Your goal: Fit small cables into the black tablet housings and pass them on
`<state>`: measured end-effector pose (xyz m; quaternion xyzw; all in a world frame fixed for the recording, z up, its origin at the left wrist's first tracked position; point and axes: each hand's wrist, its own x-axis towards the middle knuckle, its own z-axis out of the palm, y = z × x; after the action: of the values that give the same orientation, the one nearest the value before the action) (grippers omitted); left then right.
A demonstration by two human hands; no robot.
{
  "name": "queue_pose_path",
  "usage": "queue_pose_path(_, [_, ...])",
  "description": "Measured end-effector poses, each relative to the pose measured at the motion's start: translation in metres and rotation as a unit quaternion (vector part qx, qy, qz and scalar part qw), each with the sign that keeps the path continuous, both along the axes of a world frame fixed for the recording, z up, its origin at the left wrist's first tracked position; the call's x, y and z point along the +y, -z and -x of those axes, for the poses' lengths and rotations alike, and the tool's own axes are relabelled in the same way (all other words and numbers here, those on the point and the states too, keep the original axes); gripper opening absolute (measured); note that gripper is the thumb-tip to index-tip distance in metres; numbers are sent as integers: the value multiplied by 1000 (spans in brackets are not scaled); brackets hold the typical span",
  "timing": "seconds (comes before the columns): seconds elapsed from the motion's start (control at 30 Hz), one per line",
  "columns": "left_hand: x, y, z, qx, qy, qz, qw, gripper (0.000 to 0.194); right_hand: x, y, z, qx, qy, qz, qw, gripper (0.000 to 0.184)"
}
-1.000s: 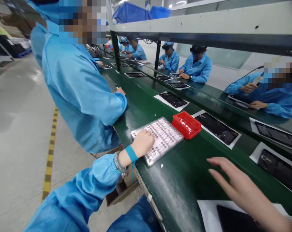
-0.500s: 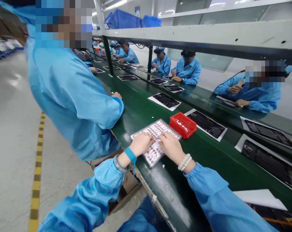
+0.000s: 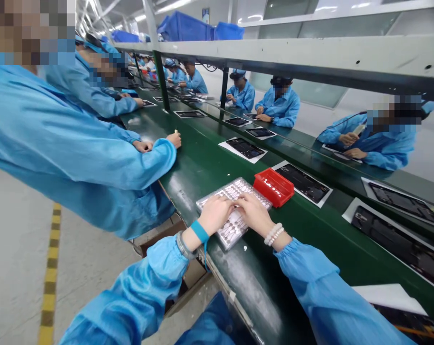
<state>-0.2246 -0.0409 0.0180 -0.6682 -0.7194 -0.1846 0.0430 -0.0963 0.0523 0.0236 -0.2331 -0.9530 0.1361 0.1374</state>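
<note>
A clear plastic parts tray (image 3: pixel 238 188) with rows of small metal pieces lies on the green conveyor belt (image 3: pixel 310 230) near its front edge. Both my hands rest on top of it. My left hand (image 3: pixel 217 213), with a blue wrist strap, has its fingers curled down onto the tray. My right hand (image 3: pixel 254 214), with a white bead bracelet, has its fingers pressed together, and their tips meet the left hand's over the tray's middle. What the fingers pinch is hidden. A small red bin (image 3: pixel 274 187) touches the tray's far right corner.
Dark device panels on white sheets (image 3: pixel 303 182) run along the belt, and one white sheet (image 3: pixel 385 293) is at my right. A person in a blue coat (image 3: pixel 76 153) stands close at my left, with hands on the belt. Other workers sit opposite under a grey shelf (image 3: pixel 310 52).
My right hand came from the belt at the right over to the tray and now meets my left hand there. The person at my left has leaned further over the belt.
</note>
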Motion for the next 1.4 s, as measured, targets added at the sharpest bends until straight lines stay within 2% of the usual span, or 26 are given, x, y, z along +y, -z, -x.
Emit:
queue_pose_path(0.1, [-7,0,-1,-20,3,-35,999,17,-2,-9,-3,22,16,49,998,13])
queue_pose_path(0.23, [-14,3,-8,-60,-3,-84,995,15,-3,-14,-9,46,51,163,984,15])
queue_pose_path(0.43, [-13,9,-19,-100,16,-118,988,13,-11,-10,-17,88,81,350,929,18])
queue_pose_path(0.6, [-14,12,-19,-112,37,-114,987,18,-18,-15,-20,113,90,435,889,15])
queue_pose_path(0.73, [-16,10,-20,-113,43,-109,987,19,-20,-18,-20,134,104,457,873,15])
queue_pose_path(0.87, [-17,8,-24,-117,23,-105,987,18,-20,-16,-19,149,104,462,868,14])
queue_pose_path(1.13, [-7,15,-16,-103,-15,-94,990,19,-23,-14,-31,145,117,434,881,14])
queue_pose_path(1.3, [-14,7,-23,-52,46,-101,992,40,-25,-23,-44,113,136,436,883,21])
queue_pose_path(1.4, [-22,-1,-39,-40,95,-106,989,26,-32,-30,-55,99,137,437,883,25])
